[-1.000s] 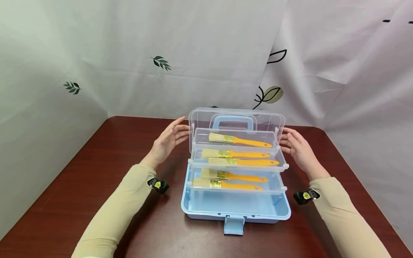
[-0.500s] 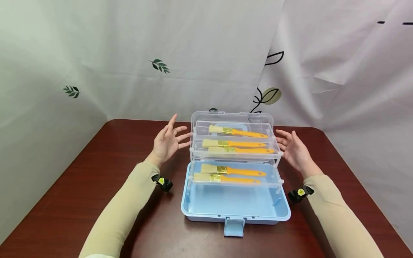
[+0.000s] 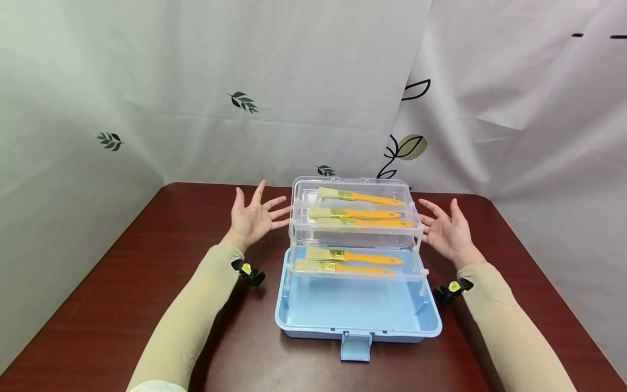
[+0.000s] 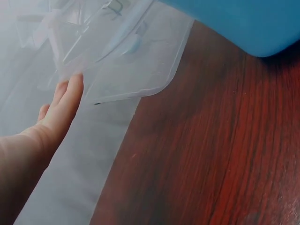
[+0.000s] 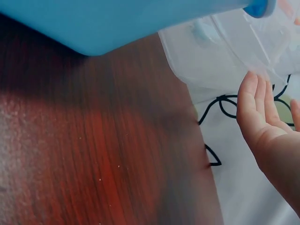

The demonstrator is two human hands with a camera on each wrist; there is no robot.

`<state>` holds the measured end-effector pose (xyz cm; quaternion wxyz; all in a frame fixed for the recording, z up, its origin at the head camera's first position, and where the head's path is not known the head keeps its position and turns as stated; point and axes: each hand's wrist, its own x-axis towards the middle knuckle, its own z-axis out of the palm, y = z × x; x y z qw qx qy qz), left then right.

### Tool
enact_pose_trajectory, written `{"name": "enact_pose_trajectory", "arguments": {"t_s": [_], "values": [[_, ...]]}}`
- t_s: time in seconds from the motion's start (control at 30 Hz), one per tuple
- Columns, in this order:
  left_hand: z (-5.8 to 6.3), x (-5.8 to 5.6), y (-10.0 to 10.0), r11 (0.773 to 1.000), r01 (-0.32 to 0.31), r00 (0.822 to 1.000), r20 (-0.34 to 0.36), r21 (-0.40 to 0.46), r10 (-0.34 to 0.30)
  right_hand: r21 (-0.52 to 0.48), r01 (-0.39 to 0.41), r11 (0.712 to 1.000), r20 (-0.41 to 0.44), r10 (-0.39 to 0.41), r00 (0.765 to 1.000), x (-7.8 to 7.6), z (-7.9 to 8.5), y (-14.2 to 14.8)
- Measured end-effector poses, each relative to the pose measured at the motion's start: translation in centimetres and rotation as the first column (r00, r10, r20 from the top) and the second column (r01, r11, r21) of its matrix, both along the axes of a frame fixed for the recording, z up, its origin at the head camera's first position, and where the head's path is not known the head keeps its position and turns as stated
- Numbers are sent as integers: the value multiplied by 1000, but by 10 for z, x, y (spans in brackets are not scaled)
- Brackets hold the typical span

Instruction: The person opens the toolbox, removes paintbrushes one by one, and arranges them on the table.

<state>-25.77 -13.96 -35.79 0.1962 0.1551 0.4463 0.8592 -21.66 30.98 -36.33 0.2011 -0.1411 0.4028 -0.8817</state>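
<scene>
A light-blue storage box [image 3: 357, 305] stands on the table with its clear lid [image 3: 352, 238] leaning back. Stepped clear trays rise from it on side arms. One paintbrush [image 3: 362, 197] lies in the top tray, two in the middle tray [image 3: 360, 230] and two in the lower tray [image 3: 357, 276]. My left hand [image 3: 252, 220] is at the lid's left side, fingers spread and palm showing. On the right side, my right hand [image 3: 447, 234] has its fingers extended toward the lid. In the wrist views, the fingertips of the left hand [image 4: 54, 115] and right hand [image 5: 260, 117] overlap the clear plastic; contact is unclear.
A blue latch flap [image 3: 356, 347] hangs down at the box's front. The dark red table [image 3: 122, 272] extends to both sides. A whitish curtain [image 3: 313, 81] with leaf prints hangs close behind the table's back edge.
The lid has tilted farther back, and the trays have shifted back with their paintbrushes. Both my hands have turned more palm-up, with fingers spread wider. The box's base has stayed put.
</scene>
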Motion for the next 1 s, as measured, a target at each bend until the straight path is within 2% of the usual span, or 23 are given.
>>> {"name": "enact_pose_trajectory", "arguments": {"t_s": [0.13, 0.27, 0.57, 0.7, 0.83, 1.0], "values": [[-3, -1, 0, 999, -7, 998, 62, 32, 5, -74, -20, 997, 69, 25, 997, -2, -4, 2], [-7, -1, 0, 999, -25, 993, 116, 41, 20, -98, -20, 995, 113, 31, 993, -3, -8, 3], [-10, -3, 3, 996, -57, 985, 165, 64, 46, -96, 61, 994, 184, -42, 982, 0, -9, 2], [-11, -2, 3, 997, -54, 986, 160, 50, 45, -106, 83, 991, 218, -59, 974, 1, -10, 1], [-14, 0, 4, 999, -48, 989, 142, -1, 48, -60, 100, 993, 228, -84, 970, 3, -14, 0], [-17, 1, 5, 998, -56, 988, 147, -12, 57, -32, 113, 993, 227, -103, 968, 5, -18, 0]]}}
